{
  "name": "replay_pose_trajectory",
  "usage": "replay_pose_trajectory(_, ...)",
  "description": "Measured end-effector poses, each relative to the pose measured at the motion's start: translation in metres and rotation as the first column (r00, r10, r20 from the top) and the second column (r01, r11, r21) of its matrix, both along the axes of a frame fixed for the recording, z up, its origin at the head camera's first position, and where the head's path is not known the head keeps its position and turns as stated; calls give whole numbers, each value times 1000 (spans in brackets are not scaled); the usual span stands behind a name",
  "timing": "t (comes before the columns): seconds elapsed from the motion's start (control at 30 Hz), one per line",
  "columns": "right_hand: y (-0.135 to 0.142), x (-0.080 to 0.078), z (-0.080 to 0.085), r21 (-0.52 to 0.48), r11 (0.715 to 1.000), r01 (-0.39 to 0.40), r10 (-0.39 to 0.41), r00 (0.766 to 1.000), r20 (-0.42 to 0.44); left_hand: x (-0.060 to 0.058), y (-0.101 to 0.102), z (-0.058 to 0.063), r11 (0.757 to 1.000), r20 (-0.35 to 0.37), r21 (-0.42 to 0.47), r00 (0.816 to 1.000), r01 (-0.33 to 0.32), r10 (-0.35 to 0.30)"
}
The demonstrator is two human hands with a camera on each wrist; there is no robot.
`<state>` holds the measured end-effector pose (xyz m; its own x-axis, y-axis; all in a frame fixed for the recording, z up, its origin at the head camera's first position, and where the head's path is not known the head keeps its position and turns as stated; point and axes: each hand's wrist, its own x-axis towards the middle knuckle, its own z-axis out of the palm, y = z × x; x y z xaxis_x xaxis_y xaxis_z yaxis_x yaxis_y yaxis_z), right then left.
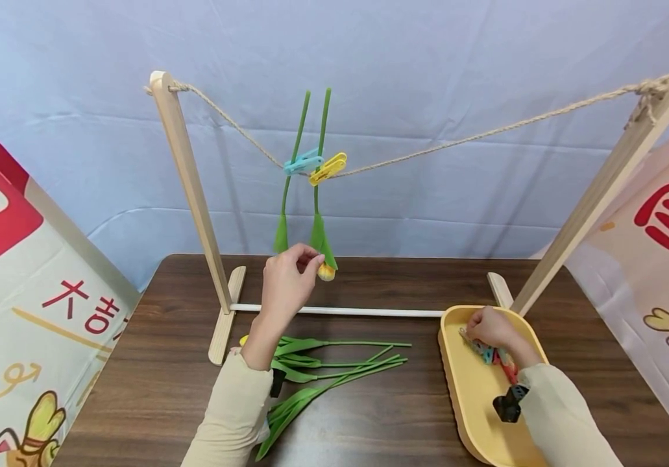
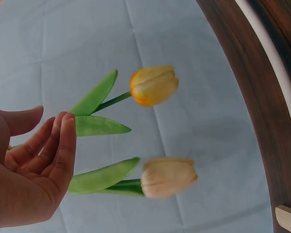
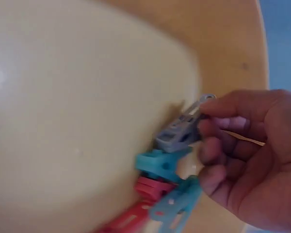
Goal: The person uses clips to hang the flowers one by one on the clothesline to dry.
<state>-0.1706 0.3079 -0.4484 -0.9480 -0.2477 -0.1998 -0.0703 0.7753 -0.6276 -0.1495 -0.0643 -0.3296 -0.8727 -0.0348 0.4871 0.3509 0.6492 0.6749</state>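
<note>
While left hand (image 1: 287,284) is loose below the rope (image 1: 525,123), right hand (image 3: 262,160) pinches a clip (image 3: 178,133), likely mid-pickup, lift probably needed next.

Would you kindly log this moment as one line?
left hand: near hanging tulips | right hand: pinching gray clothespin in yellow tray | rope: both clipped on, heads down

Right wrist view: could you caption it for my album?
A right hand pinches a gray clothespin beside teal and red clothespins in a tray.
</note>
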Motion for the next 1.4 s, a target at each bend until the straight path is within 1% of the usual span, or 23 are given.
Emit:
replay_pose_trajectory(0.13, 1, 1, 14, -28, 1000, 0, 2, 998, 59, 2, 1, -2, 1000, 3, -1, 1000, 15, -15)
replay_pose_trajectory(0.27, -1, 1, 32, -92, 996, 16, -5, 993, 118, 2, 3, -5, 999, 14, -4, 999, 33, -32)
replay_pose_trajectory(0.37, -5, -1, 47, -169, 986, -8, 29, 992, 121, 2, 5, -7, 998, 38, -17, 998, 56, -56)
replay_pose_trajectory(0.43, -10, -2, 57, -217, 975, -50, 70, 994, 87, 3, 8, -9, 994, 67, -32, 993, 102, -100)
replay_pose_trajectory(0.47, -14, -3, 62, -247, 966, -73, 93, 993, 68, 3, 9, -10, 990, 86, -43, 988, 136, -131)
replay_pose_trajectory(0.53, -22, -3, 70, -296, 946, -132, 143, 990, 15, 4, 14, -12, 973, 136, -75, 969, 219, -208)
replay_pose_trajectory(0.57, -27, -3, 72, -317, 935, -163, 167, 986, -14, 5, 16, -14, 960, 163, -88, 955, 265, -249)
replay_pose_trajectory(0.63, -38, -2, 77, -344, 913, -220, 214, 975, -58, 6, 22, -17, 929, 221, -108, 919, 354, -325)
replay_pose_trajectory(0.7, -49, -2, 80, -365, 893, -265, 250, 964, -88, 7, 27, -21, 898, 275, -123, 884, 423, -379)
replay_pose_trajectory(0.77, -60, -1, 83, -393, 870, -296, 280, 955, -100, 7, 33, -24, 876, 313, -124, 856, 467, -412)
replay_pose_trajectory(0.8, -65, -1, 84, -407, 861, -305, 290, 952, -99, 7, 35, -26, 869, 328, -126, 847, 479, -419)
replay_pose_trajectory(0.87, -75, 0, 88, -427, 847, -317, 302, 947, -105, 8, 39, -29, 862, 342, -130, 838, 490, -425)
replay_pose_trajectory(0.9, -79, 1, 90, -437, 840, -320, 306, 946, -105, 7, 42, -30, 861, 341, -133, 839, 490, -425)
replay_pose_trajectory(1.03, -96, 4, 96, -452, 828, -333, 315, 942, -116, 6, 49, -34, 865, 307, -148, 854, 479, -420)
replay_pose_trajectory(1.1, -102, 6, 98, -457, 821, -342, 323, 938, -123, 7, 52, -33, 872, 284, -146, 864, 468, -416)
replay_pose_trajectory(1.17, -107, 8, 100, -458, 819, -347, 325, 937, -129, 8, 52, -33, 877, 266, -138, 870, 461, -416)
replay_pose_trajectory(1.27, -111, 10, 102, -446, 832, -331, 297, 944, -147, 8, 51, -32, 879, 237, -153, 880, 452, -411)
replay_pose_trajectory(1.4, -111, 11, 103, -441, 845, -301, 239, 952, -191, 9, 49, -31, 882, 189, -205, 901, 425, -390)
